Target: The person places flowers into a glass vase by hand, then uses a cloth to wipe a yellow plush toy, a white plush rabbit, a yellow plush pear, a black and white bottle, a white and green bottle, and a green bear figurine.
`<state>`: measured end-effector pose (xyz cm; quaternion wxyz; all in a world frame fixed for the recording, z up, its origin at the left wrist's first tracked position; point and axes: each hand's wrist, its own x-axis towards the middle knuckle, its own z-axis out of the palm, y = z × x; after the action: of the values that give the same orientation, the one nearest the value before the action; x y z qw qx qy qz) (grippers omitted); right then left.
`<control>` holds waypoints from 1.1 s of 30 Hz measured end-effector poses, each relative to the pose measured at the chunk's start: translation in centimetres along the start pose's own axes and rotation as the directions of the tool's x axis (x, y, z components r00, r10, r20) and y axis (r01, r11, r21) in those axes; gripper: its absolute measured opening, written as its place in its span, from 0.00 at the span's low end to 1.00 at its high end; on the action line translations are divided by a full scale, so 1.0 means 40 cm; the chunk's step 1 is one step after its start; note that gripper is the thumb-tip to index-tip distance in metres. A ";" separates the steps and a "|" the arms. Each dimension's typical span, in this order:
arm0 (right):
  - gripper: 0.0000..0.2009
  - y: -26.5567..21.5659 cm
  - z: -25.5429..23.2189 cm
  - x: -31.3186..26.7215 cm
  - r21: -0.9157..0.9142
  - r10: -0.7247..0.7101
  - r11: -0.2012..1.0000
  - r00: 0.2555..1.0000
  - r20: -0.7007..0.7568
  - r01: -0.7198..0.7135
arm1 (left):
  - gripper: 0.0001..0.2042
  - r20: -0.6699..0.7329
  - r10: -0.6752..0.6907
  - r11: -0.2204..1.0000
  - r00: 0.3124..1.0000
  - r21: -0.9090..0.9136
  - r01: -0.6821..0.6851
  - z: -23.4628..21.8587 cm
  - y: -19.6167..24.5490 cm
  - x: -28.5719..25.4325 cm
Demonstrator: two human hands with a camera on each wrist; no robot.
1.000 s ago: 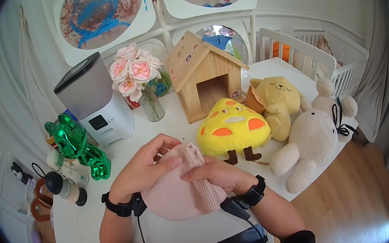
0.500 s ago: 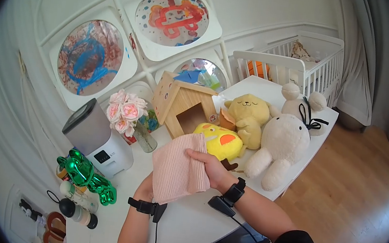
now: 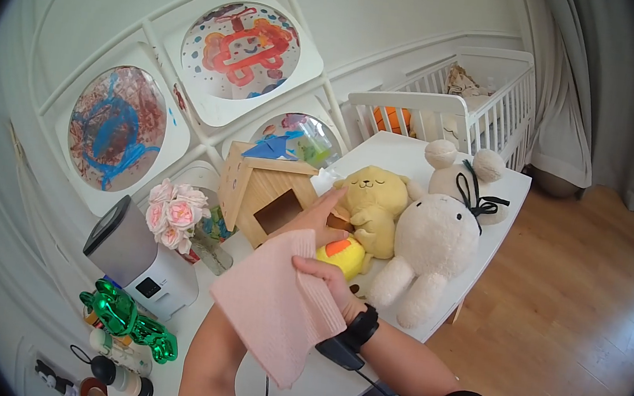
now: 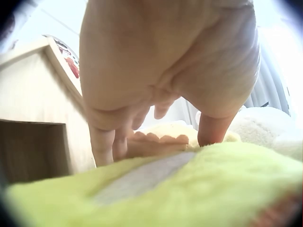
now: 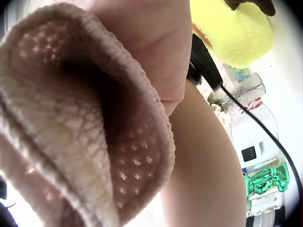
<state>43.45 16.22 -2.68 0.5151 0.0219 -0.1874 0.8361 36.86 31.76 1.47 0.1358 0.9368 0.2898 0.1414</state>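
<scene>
My right hand (image 3: 334, 284) grips a folded pink ribbed cloth (image 3: 263, 297), thumb lying over its front face. Close up in the right wrist view, the cloth (image 5: 71, 118) shows a stitched hem and a bumpy, waffled weave. My left hand (image 3: 315, 217) reaches past the cloth to the yellow plush toy with orange spots (image 3: 345, 256), partly hidden by cloth and hand. In the left wrist view the fingers (image 4: 102, 144) point down, spread from the thumb, over the far edge of the yellow plush (image 4: 236, 175). A brown scalloped plush piece (image 4: 158, 146) shows behind it.
A wooden toy house (image 3: 271, 193) stands left of the plush. To the right sit a tan plush dog (image 3: 375, 205) and a white plush toy (image 3: 438, 235). Roses in a glass vase (image 3: 209, 252), a grey-white dispenser (image 3: 158, 285) and a shiny green bear figure (image 3: 123, 317) line the left side.
My left hand has left the cloth and moved forward to the yellow plush. The right hand keeps its hold on the cloth, which hangs more loosely. The head view has shifted to the right.
</scene>
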 end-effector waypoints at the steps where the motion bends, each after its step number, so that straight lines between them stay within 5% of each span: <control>1: 0.19 0.010 0.002 -0.002 0.009 0.051 0.999 0.996 0.071 -0.051 | 0.43 0.001 0.017 0.999 1.000 0.044 -0.017 0.007 0.009 0.019; 4: 0.19 0.008 -0.004 -0.005 0.027 0.134 0.990 0.974 0.184 -0.142 | 0.40 0.041 -0.073 0.984 0.996 0.167 0.065 0.006 0.026 0.055; 5: 0.19 0.005 -0.004 -0.006 0.023 0.169 0.983 0.957 0.237 -0.180 | 0.31 -0.058 -0.031 0.966 0.998 0.255 0.044 0.011 0.036 0.053; 9: 0.19 -0.011 0.005 -0.017 0.014 0.145 0.988 0.966 0.216 -0.152 | 0.20 0.018 -0.074 0.874 0.997 0.483 0.056 -0.011 0.057 0.087; 10: 0.19 -0.014 0.011 -0.021 -0.009 0.151 0.988 0.967 0.203 -0.153 | 0.16 -0.136 0.063 0.870 0.989 0.493 0.013 -0.026 0.078 0.089; 11: 0.19 -0.012 0.016 -0.025 -0.031 0.159 0.987 0.969 0.188 -0.156 | 0.11 -0.284 0.195 0.862 0.939 0.506 -0.026 -0.043 0.101 0.087; 12: 0.19 -0.016 0.021 -0.028 -0.028 0.161 0.987 0.969 0.188 -0.158 | 0.11 -0.282 0.192 0.863 0.940 0.505 -0.024 -0.068 0.121 0.086; 16: 0.19 -0.022 0.016 -0.029 -0.055 0.127 0.991 0.971 0.201 -0.119 | 0.09 -0.632 0.399 0.826 0.665 0.562 0.037 -0.233 0.211 0.036; 22: 0.19 -0.015 0.013 -0.005 -0.121 0.072 0.991 0.993 0.092 -0.060 | 0.05 -0.747 0.365 0.869 0.556 0.488 0.084 -0.375 0.347 -0.321; 26: 0.22 0.020 -0.002 0.040 -0.087 0.007 0.996 0.999 0.054 -0.002 | 0.08 -0.681 0.189 0.806 0.707 0.519 0.285 -0.301 0.359 -0.668; 27: 0.22 0.028 -0.004 0.043 -0.217 -0.049 0.975 0.998 -0.037 0.040 | 0.10 -0.650 0.135 0.790 0.748 0.526 0.314 -0.264 0.365 -0.738; 29: 0.22 0.070 -0.016 0.061 -0.489 -0.253 0.853 0.964 -0.085 0.181 | 0.12 -0.465 -0.068 0.795 0.883 0.510 0.330 -0.186 0.352 -0.870; 30: 0.22 0.091 -0.018 0.062 -0.470 -0.261 0.862 0.961 -0.091 0.189 | 0.13 -0.334 -0.156 0.821 0.930 0.480 0.310 -0.163 0.338 -0.913; 32: 0.21 0.124 -0.023 0.056 -0.885 -0.128 0.455 0.991 0.044 0.098 | 0.14 -0.135 -0.124 0.860 0.983 0.479 0.174 -0.135 0.337 -0.935; 33: 0.20 0.156 -0.031 0.052 -0.923 -0.094 0.341 0.983 0.157 0.180 | 0.11 -0.082 -0.166 0.916 0.983 0.355 0.184 -0.134 0.326 -0.949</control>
<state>37.23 15.92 -5.18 0.4969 -0.2272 -0.6456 0.5336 11.55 0.23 3.73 -0.0339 0.9122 0.3968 0.0966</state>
